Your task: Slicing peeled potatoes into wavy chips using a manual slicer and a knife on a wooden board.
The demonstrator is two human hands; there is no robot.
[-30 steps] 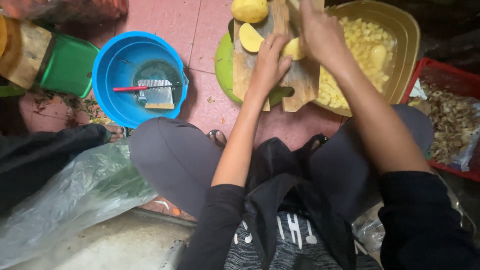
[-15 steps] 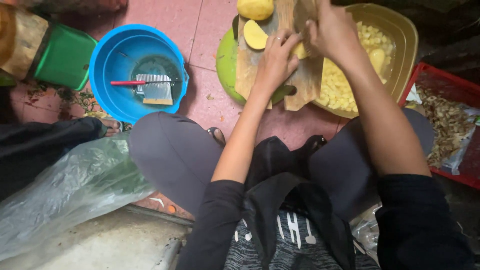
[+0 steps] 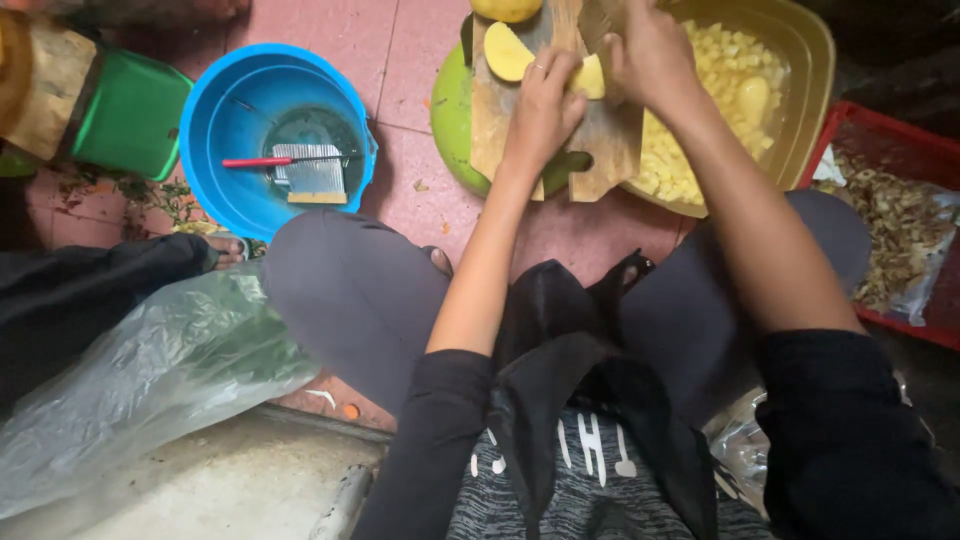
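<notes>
Cutting potato at the top of the frame.
Left hand fingers clamp a potato piece on the wooden board; right hand fingers are closed around a knife.

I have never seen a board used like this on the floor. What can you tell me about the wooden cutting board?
The wooden cutting board is pale brown, worn, with a notch cut in its near edge. It lies flat, bridging a green plate and a yellow basin of diced pieces. A peeled yellow half rests on it. The left hand presses a piece down; the right hand works beside it.
</notes>
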